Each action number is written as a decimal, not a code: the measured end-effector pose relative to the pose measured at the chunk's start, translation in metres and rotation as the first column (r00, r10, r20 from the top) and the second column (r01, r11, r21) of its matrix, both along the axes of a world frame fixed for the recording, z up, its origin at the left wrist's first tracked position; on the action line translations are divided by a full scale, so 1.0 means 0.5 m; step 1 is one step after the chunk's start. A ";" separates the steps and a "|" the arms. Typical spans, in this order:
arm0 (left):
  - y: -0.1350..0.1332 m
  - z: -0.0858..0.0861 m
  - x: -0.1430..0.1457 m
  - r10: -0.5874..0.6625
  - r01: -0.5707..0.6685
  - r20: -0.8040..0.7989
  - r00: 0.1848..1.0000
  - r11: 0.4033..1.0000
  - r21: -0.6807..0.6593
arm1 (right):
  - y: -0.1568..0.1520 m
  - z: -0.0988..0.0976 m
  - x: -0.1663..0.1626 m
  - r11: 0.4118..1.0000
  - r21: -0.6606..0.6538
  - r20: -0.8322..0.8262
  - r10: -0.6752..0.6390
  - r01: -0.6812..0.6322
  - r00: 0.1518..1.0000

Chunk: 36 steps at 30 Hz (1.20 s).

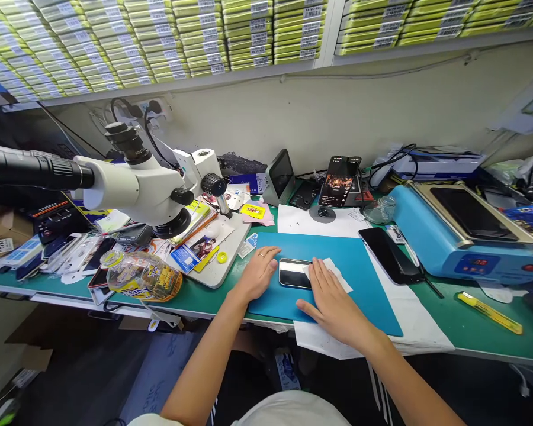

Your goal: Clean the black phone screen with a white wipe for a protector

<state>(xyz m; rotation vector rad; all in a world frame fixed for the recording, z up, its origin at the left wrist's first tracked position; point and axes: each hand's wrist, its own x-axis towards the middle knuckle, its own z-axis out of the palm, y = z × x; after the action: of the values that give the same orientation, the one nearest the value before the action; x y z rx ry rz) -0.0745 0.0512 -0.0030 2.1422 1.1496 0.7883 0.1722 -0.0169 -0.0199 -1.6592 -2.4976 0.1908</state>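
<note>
A smartphone (292, 273) lies sideways on the blue mat (359, 284), its dark glass face up with a bright reflection. Beside its left end is my left hand (258, 273), fingers stretched forward and a ring on one of them; it holds nothing that I can see. My right hand (331, 300) lies flat over the phone's right end, fingers straight and thumb spread. Under those fingers is a white wipe (340, 277), partly hidden, sticking out to the right. The phone's right end is covered.
A microscope (128, 183) and a plastic bottle (144, 277) stand left. On the right are another phone (391, 257), a yellow utility knife (489, 312) and a blue heating machine (462, 248). A propped phone (341, 180) and glass jar (382, 209) stand behind.
</note>
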 end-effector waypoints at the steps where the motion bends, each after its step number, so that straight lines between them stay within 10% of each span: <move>1: 0.000 0.000 0.000 0.000 0.000 0.002 1.000 1.000 0.003 | 0.006 0.002 -0.012 1.000 -0.009 -0.007 0.020 -0.020 1.000; 9: -0.003 0.004 -0.001 0.012 -0.011 0.017 1.000 1.000 -0.016 | 0.094 0.037 -0.007 0.989 -0.145 -0.043 -0.013 0.007 0.999; 17: -0.003 0.006 0.002 0.000 0.000 -0.012 1.000 1.000 0.002 | 0.010 0.017 -0.001 0.999 -0.038 -0.001 0.009 -0.009 1.000; 25: -0.001 0.002 0.001 -0.004 0.004 -0.012 1.000 1.000 0.005 | 0.080 0.073 -0.046 0.973 -0.232 -0.041 0.008 -0.017 0.999; 36: -0.001 0.002 0.003 -0.006 0.006 -0.015 1.000 1.000 0.017 | 0.025 0.042 -0.058 0.989 -0.131 -0.042 0.057 -0.062 0.998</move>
<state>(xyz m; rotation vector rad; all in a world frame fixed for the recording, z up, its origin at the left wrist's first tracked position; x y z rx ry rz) -0.0730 0.0508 -0.0017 2.1685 1.1473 0.7835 0.1433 -0.0044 0.0013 -1.6126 -2.5583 0.3992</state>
